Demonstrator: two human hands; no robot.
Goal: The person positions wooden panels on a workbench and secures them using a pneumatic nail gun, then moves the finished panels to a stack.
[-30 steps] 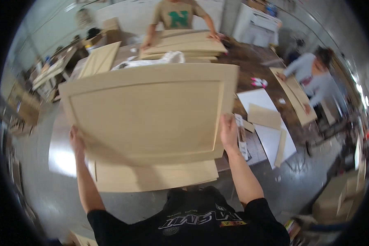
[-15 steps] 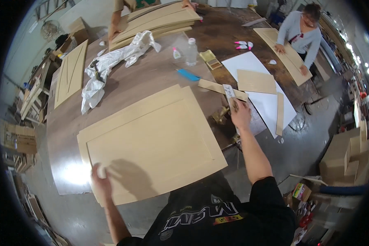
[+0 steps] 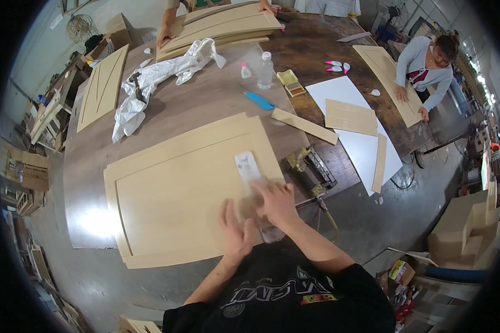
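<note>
I see the left hand [image 3: 239, 236] open, fingers blurred; can't tell if it touches the long flat block [image 3: 246, 164]. Right hand [image 3: 279, 204] grips that block mid-length. Block's over the wood panel's [image 3: 175, 194] right part, long axis running away from wearer, far end angled left. Clear bottle [image 3: 265, 72] stands beyond.

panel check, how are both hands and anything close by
Right hand on long block, grip blurred. Left hand open beside it. Panel lying flat. Metal tool near its right edge.
</note>
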